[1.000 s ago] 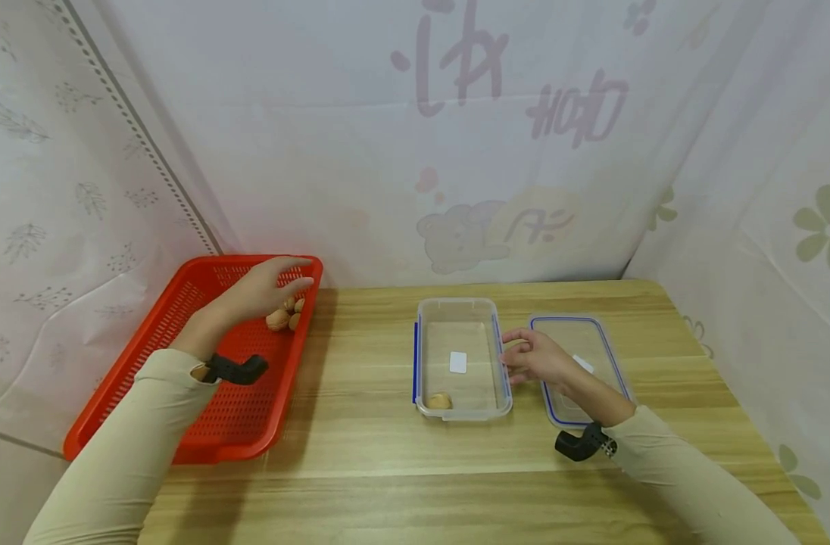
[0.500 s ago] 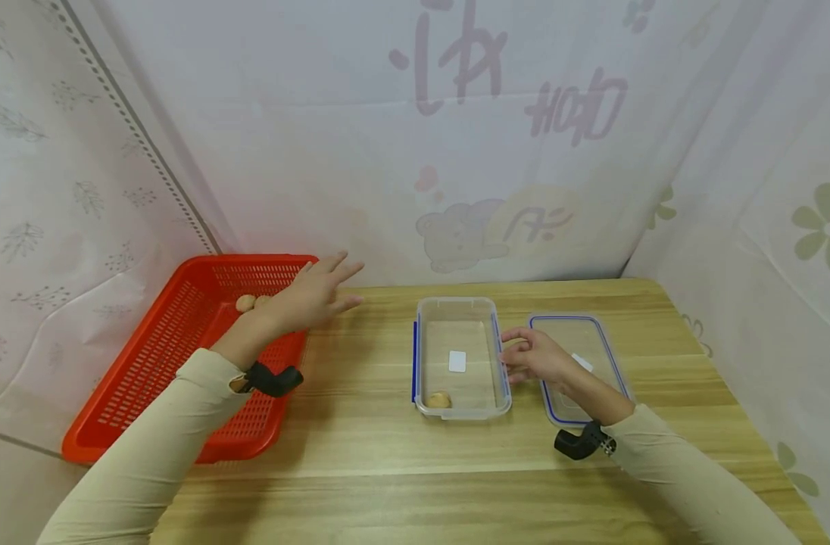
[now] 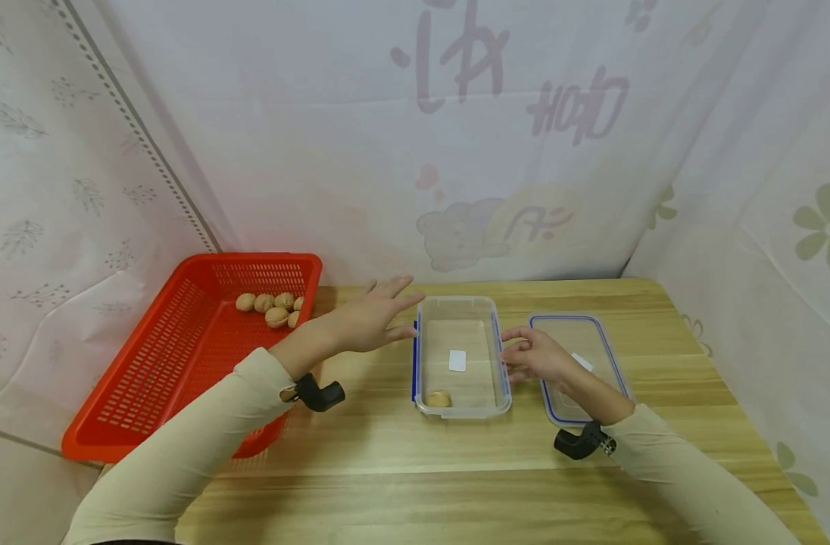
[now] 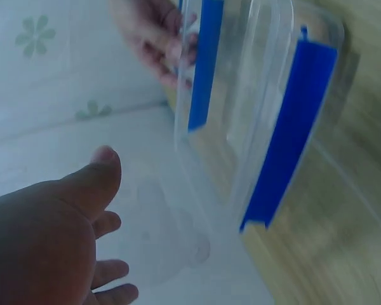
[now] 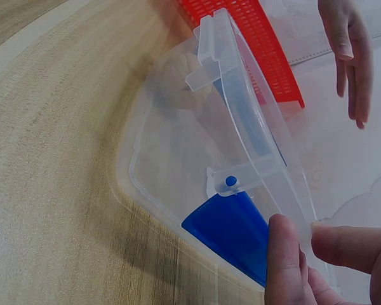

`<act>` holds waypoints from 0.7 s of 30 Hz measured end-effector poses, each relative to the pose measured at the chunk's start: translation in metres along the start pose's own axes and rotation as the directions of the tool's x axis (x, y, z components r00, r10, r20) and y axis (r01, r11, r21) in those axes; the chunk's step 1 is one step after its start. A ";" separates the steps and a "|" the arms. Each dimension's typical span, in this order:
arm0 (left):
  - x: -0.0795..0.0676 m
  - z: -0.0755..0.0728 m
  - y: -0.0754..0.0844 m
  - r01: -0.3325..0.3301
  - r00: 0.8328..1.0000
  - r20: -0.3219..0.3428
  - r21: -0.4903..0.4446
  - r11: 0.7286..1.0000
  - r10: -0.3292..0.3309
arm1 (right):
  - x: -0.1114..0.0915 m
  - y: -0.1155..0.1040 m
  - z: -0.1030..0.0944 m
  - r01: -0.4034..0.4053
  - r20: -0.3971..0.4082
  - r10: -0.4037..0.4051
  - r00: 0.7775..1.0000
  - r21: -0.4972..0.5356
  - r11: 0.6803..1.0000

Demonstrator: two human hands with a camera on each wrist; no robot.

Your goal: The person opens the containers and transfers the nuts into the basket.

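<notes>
My left hand (image 3: 370, 314) hovers over the table at the left side of a clear plastic food box (image 3: 471, 386), fingers spread. Nothing shows in its grasp; the left wrist view catches thumb and fingers (image 4: 108, 273) apart beside the box's blue clip (image 4: 295, 133). My right hand (image 3: 541, 359) holds the box at its right wall, with thumb and fingers pinching the rim in the right wrist view. One walnut (image 3: 438, 399) lies inside the box, in its near left corner. Several more walnuts (image 3: 276, 316) sit at the far right of a red plastic basket (image 3: 213, 348).
The box's clear lid (image 3: 568, 333), edged in blue, lies on the wooden table (image 3: 401, 499) to the right, partly under my right forearm. Printed white curtains (image 3: 360, 166) stand close behind the table and along both sides.
My left hand has moved right, from above the basket to the box's left side, uncovering the walnuts in the basket. The right hand and the box have stayed put.
</notes>
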State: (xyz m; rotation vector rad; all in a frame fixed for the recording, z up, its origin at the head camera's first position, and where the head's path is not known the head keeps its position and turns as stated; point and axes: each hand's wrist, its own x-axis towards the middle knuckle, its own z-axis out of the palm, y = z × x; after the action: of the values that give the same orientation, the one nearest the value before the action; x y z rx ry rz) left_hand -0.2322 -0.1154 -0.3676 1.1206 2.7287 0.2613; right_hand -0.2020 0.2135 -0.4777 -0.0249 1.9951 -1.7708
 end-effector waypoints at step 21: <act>0.040 0.046 0.040 -0.196 0.955 0.230 0.009 0.981 0.188 | 0.001 0.001 -0.002 0.012 0.014 -0.012 1.000 -0.005 1.000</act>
State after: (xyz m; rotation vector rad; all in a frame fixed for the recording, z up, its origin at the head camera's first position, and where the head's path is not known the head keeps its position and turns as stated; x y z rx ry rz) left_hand -0.2225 -0.0541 -0.4071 1.3372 2.4353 0.1070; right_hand -0.2029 0.2152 -0.4790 -0.0515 1.9940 -1.7678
